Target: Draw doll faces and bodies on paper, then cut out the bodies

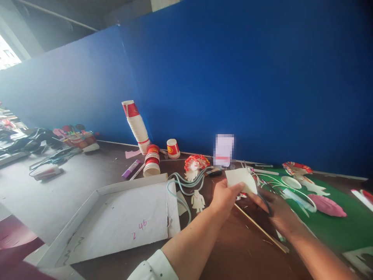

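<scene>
My left hand (224, 194) pinches a piece of off-white paper (241, 179) between thumb and fingers, holding it above the brown table. My right hand (278, 210) is closed on a pair of scissors (265, 203), whose dark handle loop shows at the fingers. The blades are mostly hidden by the paper, so I cannot tell whether they are cutting it. Under the hands a thin wooden stick (262, 227) lies slanted on the table. A small doll-shaped paper cutout (198, 201) rests left of my left hand.
A white cardboard tray (122, 217) lies at the left. Behind it stand a leaning stack of paper cups (136, 126) and a single cup (173, 149). Pale cables (186, 186) curl beside the tray. To the right, a green mat (344, 225) bears a pink scalloped piece (328, 205).
</scene>
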Available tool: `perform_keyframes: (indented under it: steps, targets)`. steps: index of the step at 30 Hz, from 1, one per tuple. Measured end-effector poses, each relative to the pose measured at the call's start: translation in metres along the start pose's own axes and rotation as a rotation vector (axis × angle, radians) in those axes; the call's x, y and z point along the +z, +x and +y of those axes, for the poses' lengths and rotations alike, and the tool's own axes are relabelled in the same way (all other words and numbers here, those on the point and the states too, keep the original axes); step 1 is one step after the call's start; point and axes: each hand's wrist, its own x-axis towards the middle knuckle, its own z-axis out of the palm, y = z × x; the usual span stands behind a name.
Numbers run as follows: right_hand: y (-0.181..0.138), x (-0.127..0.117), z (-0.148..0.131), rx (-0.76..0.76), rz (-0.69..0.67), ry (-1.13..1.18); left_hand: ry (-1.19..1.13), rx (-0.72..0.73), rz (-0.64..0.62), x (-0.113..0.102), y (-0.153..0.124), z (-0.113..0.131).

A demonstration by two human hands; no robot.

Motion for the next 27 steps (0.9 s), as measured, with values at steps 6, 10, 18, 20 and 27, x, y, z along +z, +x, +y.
perform_keyframes:
  steps: [6, 10, 18, 20, 27]
  targets:
    - [-0.003, 0.000, -0.007, -0.052, 0.051, -0.104, 0.035, 0.020, 0.000, -0.002, 0.001, -0.001]
    - [-0.004, 0.000, -0.009, -0.076, 0.035, -0.071, 0.041, 0.029, -0.002, -0.002, 0.000, 0.001]
    - [0.002, -0.005, 0.001, -0.091, -0.019, -0.100, 0.086, 0.028, 0.022, -0.004, -0.001, 0.004]
    - [0.004, -0.009, 0.004, -0.086, -0.058, -0.150, 0.086, 0.032, 0.013, -0.004, -0.001, 0.004]
    - [0.006, -0.014, 0.007, -0.127, -0.065, -0.216, 0.072, 0.028, 0.009, -0.005, 0.000, 0.003]
